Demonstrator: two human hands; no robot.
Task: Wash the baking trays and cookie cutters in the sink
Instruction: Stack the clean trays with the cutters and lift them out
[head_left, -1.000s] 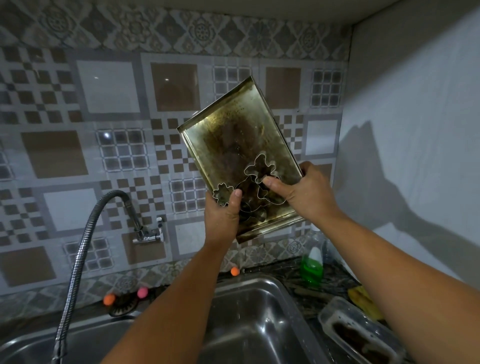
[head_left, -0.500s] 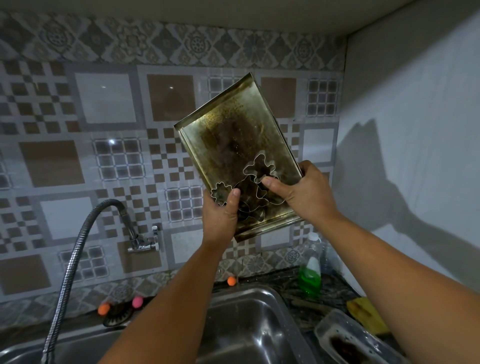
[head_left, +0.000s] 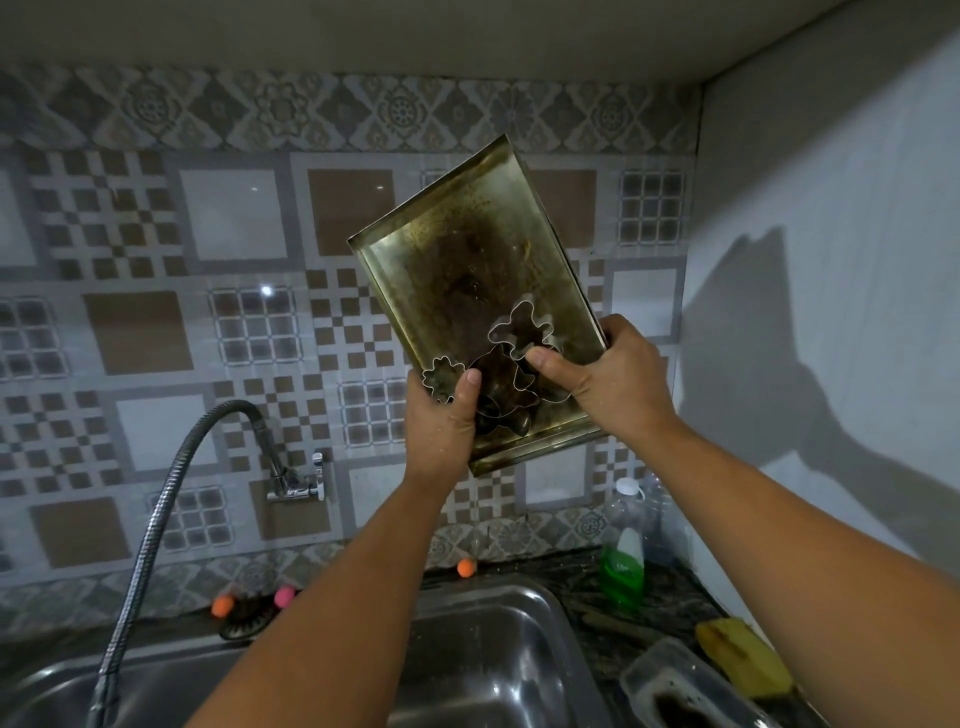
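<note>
Baking tray (head_left: 462, 291) is held tilted, high above the sink (head_left: 498, 654) — clamped at its lower end by left hand (head_left: 441, 421) and right hand (head_left: 613, 379), thumbs pinning cookie cutters (head_left: 514, 358) on it. Grip should be kept firm while lowered — cutters could slide off.

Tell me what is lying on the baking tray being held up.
Several metal cookie cutters lie on the baking tray, pinned by the thumbs of the left hand and right hand. Whatever lies under the thumbs is hidden.
</note>
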